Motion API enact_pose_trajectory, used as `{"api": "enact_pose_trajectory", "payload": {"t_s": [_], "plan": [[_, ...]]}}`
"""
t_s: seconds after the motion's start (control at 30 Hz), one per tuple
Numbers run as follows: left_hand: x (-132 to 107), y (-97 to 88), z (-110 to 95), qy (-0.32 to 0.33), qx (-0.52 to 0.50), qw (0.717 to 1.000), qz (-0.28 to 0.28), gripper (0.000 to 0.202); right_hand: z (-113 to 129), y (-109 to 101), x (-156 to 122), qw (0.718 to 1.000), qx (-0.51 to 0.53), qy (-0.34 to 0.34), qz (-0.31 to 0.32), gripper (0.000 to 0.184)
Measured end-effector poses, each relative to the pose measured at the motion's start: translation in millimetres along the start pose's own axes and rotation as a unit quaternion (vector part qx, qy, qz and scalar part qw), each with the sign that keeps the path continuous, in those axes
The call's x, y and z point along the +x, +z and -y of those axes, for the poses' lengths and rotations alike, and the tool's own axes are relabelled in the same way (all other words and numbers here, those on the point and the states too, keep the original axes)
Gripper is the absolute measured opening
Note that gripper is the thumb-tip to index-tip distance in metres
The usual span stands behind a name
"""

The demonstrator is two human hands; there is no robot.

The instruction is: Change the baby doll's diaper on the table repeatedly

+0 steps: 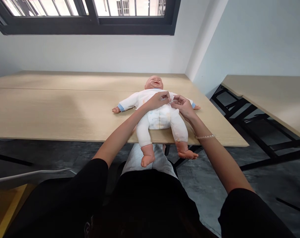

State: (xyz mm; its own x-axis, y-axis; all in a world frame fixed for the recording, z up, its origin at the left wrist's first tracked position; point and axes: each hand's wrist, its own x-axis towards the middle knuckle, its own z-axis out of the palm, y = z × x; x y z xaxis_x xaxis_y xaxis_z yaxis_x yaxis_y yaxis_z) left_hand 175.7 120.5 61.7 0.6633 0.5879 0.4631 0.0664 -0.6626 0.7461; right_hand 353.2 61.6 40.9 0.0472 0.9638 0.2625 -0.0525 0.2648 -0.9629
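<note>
A baby doll [156, 116] in a white romper with blue cuffs lies on its back on the light wooden table [53, 109]. Its bare feet hang over the near edge. My left hand [160, 99] is closed, pinching the romper's fabric at the doll's chest. My right hand [182, 105] pinches the same front opening from the right side, fingers pressed together. The two hands almost touch at the chest. A bead bracelet sits on my right wrist.
A second wooden table [273, 96] on black metal legs stands to the right across a gap of dark floor. White walls and a dark-framed window [90, 16] are behind. A grey chair edge [28, 175] shows at lower left.
</note>
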Motion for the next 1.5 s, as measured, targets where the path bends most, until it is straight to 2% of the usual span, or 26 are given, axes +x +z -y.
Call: {"api": "enact_pose_trajectory", "payload": {"t_s": [0.17,0.3,0.5,0.67,0.83,1.13,1.37,1.5], "plan": [[-1,0.0,-5,0.004,0.007,1.0,-0.016,0.014,2,5,-1,0.998,-0.046,-0.019,-0.049,0.045],[-1,0.3,-4,-0.001,0.021,1.0,-0.015,0.013,6,8,-1,0.995,-0.08,-0.018,-0.059,0.035],[-1,0.6,0,0.002,0.006,1.0,-0.029,0.012,3,6,0,0.995,-0.059,-0.029,-0.072,0.031],[-1,-0.3,5,0.004,-0.003,0.999,-0.032,0.034,-2,4,0,0.997,-0.031,-0.038,-0.064,0.041],[1,1.0,8,-0.011,-0.003,0.998,-0.058,0.017,2,5,-2,0.996,-0.039,-0.034,-0.074,0.048],[2,0.7,8,-0.019,-0.012,0.998,-0.065,0.016,2,6,-3,0.995,-0.041,-0.06,-0.065,0.048],[3,1.0,9,-0.04,-0.005,0.995,-0.09,0.029,2,6,-6,0.99,-0.081,-0.098,-0.06,0.036],[2,0.7,8,-0.039,-0.012,0.996,-0.078,0.025,2,6,-6,0.987,-0.081,-0.128,-0.058,0.029]]}}
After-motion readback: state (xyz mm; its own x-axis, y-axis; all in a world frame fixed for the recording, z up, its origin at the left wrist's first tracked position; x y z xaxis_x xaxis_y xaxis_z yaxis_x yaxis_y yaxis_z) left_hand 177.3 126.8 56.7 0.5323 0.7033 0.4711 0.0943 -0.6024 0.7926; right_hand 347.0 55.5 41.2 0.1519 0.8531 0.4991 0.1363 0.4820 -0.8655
